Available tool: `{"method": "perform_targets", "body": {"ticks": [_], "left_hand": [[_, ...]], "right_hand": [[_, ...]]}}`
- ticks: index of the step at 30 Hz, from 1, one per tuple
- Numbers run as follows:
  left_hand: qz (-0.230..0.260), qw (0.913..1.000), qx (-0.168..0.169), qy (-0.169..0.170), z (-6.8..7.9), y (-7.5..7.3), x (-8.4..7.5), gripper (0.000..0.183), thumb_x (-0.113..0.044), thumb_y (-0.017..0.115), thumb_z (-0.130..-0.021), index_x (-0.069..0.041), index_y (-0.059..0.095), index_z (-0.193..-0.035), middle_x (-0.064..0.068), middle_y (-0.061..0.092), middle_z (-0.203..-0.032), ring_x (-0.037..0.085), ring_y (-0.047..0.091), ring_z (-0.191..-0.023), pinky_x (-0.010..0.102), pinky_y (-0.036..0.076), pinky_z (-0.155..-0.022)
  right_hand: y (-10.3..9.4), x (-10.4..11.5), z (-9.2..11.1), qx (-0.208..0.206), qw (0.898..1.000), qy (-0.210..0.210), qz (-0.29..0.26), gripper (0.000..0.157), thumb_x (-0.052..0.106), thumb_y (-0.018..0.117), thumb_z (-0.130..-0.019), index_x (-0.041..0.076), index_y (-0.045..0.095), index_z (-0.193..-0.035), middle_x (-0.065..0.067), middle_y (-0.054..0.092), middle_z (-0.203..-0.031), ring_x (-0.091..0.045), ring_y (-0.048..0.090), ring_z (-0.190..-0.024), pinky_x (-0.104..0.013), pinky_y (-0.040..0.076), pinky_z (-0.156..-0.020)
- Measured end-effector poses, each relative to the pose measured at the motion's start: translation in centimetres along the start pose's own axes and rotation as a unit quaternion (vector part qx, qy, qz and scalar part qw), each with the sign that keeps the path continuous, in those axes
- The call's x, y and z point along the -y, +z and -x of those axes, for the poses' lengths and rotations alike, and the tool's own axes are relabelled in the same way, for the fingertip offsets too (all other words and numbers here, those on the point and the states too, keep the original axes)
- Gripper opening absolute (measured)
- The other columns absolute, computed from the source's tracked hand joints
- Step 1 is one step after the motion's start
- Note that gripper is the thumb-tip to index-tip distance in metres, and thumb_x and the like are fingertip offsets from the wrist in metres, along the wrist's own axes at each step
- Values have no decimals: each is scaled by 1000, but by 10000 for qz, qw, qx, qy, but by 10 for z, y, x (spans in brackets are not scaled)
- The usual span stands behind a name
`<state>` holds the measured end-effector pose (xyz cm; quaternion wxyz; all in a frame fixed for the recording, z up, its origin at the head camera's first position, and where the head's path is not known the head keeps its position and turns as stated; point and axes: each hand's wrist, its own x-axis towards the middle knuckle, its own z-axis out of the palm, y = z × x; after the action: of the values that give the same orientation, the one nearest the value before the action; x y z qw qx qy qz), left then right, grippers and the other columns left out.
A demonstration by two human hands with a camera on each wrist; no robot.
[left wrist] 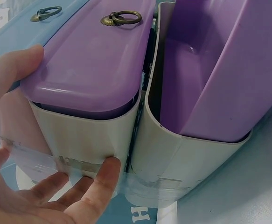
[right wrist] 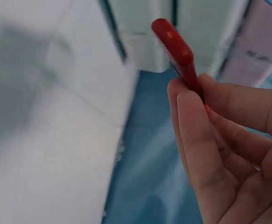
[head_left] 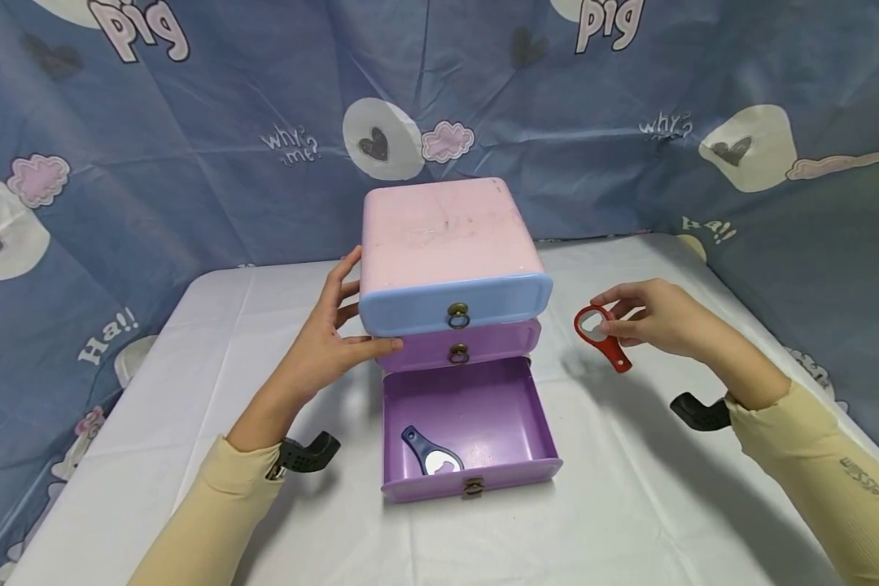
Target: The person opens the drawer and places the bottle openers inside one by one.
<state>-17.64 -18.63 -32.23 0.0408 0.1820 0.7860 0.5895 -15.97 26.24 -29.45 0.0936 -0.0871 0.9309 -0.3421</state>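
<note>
A three-tier drawer cabinet stands on the table, with a pink top, a blue upper front and purple lower fronts. Its bottom drawer is pulled out, and inside lies a navy bottle opener. My left hand rests on the cabinet's left side, its thumb on the front near the middle drawer and its fingers spread along the side wall. To the right of the cabinet, my right hand pinches a red bottle opener by its round head, handle pointing down, held above the table.
White cloth covers the table. A blue printed curtain hangs behind and along the sides. Ring pulls, such as the top one, stick out from the drawer fronts. Black wrist devices sit on both forearms.
</note>
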Motion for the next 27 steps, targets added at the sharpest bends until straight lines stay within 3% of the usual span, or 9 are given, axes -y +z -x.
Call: {"method": "perform_targets", "body": {"ticks": [9,27], "left_hand": [[-6,10000,-51,-8,1,-1,-2,124,-8,93,-83,-62,16,-163,10,28,-172,36,41,-154,60,56,-106],[-22,10000,-87,9,1,1,1,124,-8,93,-83,-60,16,-164,12,29,-171,37,42,-153,60,56,-106]], "right_hand": [[-10,25,14,-95,9994,-255,-207,45,12,78,-99,0,66,-141,-11,73,-110,-4,76,-85,-23,63,-79],[19,66,31,209,9948,-983,-147,38,13,81,-96,11,74,-133,-2,77,-100,-8,79,-90,-26,63,-79]]}}
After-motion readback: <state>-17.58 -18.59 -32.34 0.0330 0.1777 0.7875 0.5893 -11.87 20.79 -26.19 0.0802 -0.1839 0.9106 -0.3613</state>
